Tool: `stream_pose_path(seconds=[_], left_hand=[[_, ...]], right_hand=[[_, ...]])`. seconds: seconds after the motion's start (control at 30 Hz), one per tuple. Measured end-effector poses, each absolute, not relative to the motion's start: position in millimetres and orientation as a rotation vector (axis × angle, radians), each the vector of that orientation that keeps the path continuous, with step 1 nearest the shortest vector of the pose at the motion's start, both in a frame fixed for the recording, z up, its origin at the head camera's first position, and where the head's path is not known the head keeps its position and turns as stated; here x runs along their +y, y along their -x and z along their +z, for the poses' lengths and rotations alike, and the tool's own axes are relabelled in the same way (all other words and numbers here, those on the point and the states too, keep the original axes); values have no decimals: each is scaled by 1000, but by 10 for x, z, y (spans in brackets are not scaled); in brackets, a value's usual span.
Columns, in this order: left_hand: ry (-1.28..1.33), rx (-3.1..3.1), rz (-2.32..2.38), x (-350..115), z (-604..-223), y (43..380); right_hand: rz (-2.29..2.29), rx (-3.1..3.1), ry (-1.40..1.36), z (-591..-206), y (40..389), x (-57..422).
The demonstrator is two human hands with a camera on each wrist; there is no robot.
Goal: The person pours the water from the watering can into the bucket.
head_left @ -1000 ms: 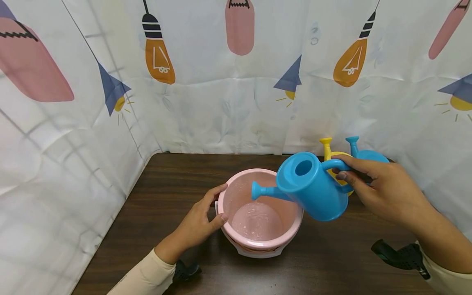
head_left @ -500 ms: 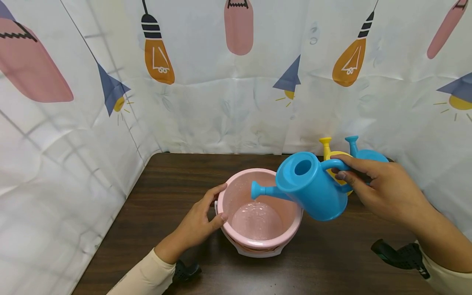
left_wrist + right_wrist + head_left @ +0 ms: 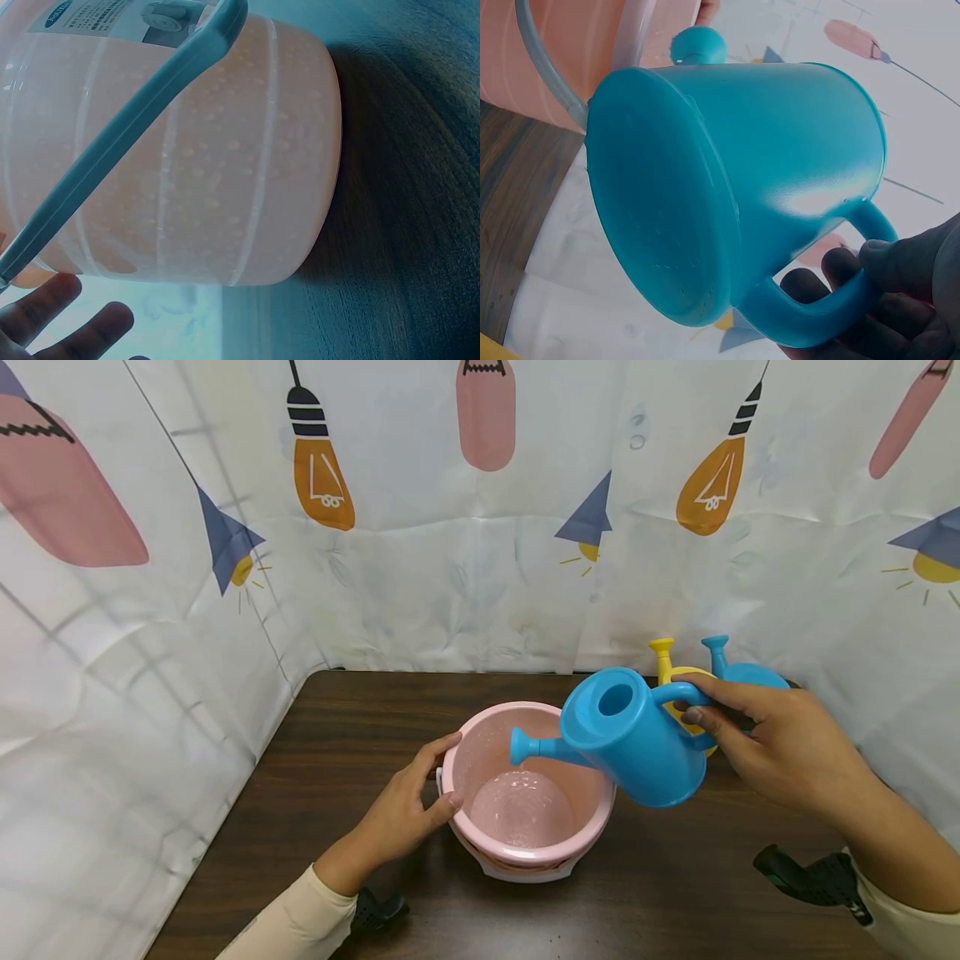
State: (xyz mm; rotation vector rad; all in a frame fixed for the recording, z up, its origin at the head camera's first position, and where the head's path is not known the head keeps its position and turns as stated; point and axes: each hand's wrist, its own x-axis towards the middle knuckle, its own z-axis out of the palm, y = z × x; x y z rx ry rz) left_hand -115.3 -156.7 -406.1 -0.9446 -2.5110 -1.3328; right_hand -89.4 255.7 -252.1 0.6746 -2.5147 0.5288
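Observation:
In the head view my right hand grips the looped handle of a blue watering can. The can is tilted left, its spout over the mouth of a pink bucket. Rippling water covers the bucket's bottom. My left hand rests on the bucket's left rim, thumb and fingers spread apart. From the left wrist, its fingers look straight beside the bucket wall, with the bucket's handle slanting across. In the right wrist view, fingers and thumb curl round the can's handle.
Behind the held can stand a yellow watering can and another blue watering can, partly hidden by it and my right hand. The dark wooden table meets a patterned white curtain at the back and left.
The hands, bucket and watering can stay almost where they were. The ripples and glints on the water in the bucket have shifted.

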Motion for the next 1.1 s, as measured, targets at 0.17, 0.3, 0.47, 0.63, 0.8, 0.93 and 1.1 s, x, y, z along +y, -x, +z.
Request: stream_pose_path(seconds=[0.17, 0.3, 0.47, 0.63, 0.8, 0.93, 1.1], left_hand=[[943, -2512, -1334, -1567, -4068, 1156], [945, -2506, -1331, -1567, -4064, 1159], [947, -2500, -1326, -1568, -4070, 1157], [958, -2492, -1338, -1563, -4070, 1161], [958, -2492, -1343, -1566, -4068, 1161], [955, -2498, -1347, -1570, -4069, 1160], [955, -2499, -1343, -1573, -4072, 1164]], right_hand=[[541, -2511, -674, -2525, 891, 2556], [534, -2509, -684, -2527, 899, 2555], [531, -2510, -683, -2524, 901, 2551], [537, -2514, -672, -2517, 893, 2549], [542, -2516, -666, -2517, 894, 2553], [536, -2512, -667, -2515, 894, 2552], [540, -2518, -660, -2516, 888, 2555]])
